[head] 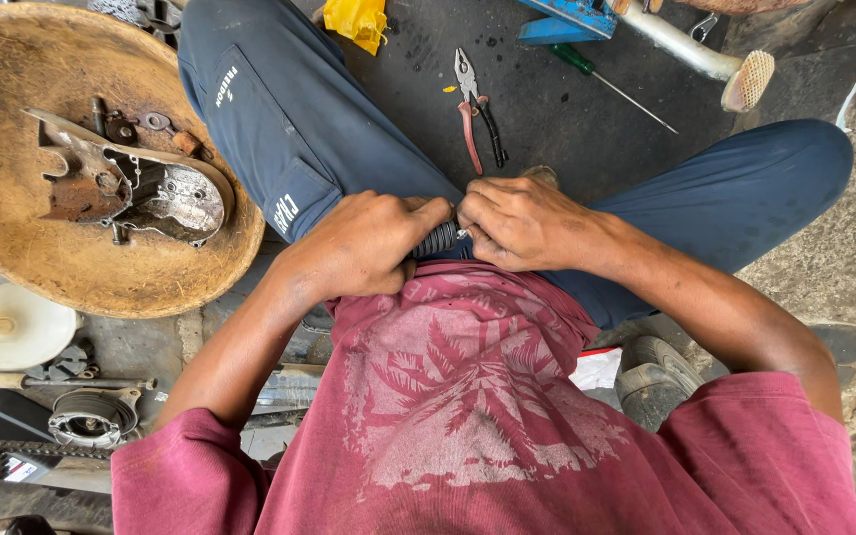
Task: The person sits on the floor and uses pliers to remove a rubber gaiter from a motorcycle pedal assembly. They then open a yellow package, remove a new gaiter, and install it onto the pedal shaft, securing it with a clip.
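- The left hand (369,243) is curled into a fist around a short black ribbed rubber sleeve (438,239), gripping it against the lap.
- The right hand (525,224) meets the left hand at the sleeve's free end; its fingertips pinch a small shiny metal bit there, too small to tell what it is. The two hands touch, knuckle to knuckle.
- The sleeve lies level between both hands, just above the hem of the dark red shirt (468,416) and over the blue trousers (289,129).
- Left of the sleeve and nearer the body, on the ground, lie a round metal part with a coil (91,416), a tool with a wooden handle (66,381) and a pale round disc (7,327).
- Left of the sleeve and a little farther out sits a wide wooden bowl (12,198); in it rests a rusty metal cover plate (136,183) with a few small bolts and rings beside it.
- Beyond the sleeve, between the knees on the dark floor, lie pliers (476,109) with one red and one black handle, jaws pointing away.
- Farther still and to the right of the pliers lies a thin screwdriver (611,84) with a green handle.
- Farthest from the sleeve, at the top edge, are a yellow rag (359,22), a blue metal piece (567,20) and a pale tube with a mesh end (715,61).
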{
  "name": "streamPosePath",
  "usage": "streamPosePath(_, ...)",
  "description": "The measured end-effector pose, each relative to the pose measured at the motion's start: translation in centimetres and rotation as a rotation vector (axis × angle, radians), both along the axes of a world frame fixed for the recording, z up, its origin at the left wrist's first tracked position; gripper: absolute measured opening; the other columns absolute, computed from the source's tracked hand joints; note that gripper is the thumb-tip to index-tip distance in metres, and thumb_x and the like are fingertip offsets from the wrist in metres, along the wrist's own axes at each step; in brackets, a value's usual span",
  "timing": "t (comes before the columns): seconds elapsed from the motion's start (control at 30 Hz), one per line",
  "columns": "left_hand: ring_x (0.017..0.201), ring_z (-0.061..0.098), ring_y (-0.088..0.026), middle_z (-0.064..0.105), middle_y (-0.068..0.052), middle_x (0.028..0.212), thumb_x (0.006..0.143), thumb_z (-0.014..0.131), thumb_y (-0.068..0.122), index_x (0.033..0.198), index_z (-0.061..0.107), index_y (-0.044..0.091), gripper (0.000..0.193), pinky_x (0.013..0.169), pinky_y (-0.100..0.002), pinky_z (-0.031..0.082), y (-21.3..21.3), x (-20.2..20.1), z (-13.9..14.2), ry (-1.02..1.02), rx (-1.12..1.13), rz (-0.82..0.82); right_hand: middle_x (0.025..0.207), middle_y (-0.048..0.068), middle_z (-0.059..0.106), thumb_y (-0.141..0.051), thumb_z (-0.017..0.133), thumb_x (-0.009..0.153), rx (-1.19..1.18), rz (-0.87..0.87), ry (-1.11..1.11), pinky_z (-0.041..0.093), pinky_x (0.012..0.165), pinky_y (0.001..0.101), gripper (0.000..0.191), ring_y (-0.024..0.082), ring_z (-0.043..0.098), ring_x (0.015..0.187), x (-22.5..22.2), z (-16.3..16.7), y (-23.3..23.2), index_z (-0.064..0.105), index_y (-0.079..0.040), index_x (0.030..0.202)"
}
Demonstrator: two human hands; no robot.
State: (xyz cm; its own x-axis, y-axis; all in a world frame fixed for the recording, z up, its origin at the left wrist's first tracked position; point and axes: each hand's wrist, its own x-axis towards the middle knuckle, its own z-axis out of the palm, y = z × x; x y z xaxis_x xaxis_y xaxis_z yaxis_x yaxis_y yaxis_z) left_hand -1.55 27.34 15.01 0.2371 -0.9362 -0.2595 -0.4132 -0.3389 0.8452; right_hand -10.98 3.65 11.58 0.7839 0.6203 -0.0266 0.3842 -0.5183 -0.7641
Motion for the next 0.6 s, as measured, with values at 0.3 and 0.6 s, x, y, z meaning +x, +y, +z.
streamPosePath(0.3,0.086,0.068,-0.045,0.071,-0.020,0.096,0.059,0.076,0.006,0.121,0.056,0.005,0.065,0.070,-0.056,0.052,1.1,-0.4,-1.3,0.072,0.088,-0.070,0.080,0.012,0.061,-0.003,0.067,0.083,-0.048,-0.100,0.161,0.051,0.060,0.0429,0.013,0.027,0.066,0.069,-0.2,0.0,-1.8,0.057,-0.001,0.091)
streamPosePath(0.6,0.109,0.071,-0.033,0.071,-0.019,0.114,0.077,0.083,0.009,0.132,0.049,0.002,0.065,0.094,-0.042,0.054,2.5,-1.6,-5.0,0.358,-0.205,0.314,0.087,0.025,0.068,-0.010,0.060,0.099,-0.201,-0.459,0.267,0.053,0.072,0.0507,0.013,0.044,0.069,0.084,2.2,-10.2,-5.1,0.060,0.002,0.099)
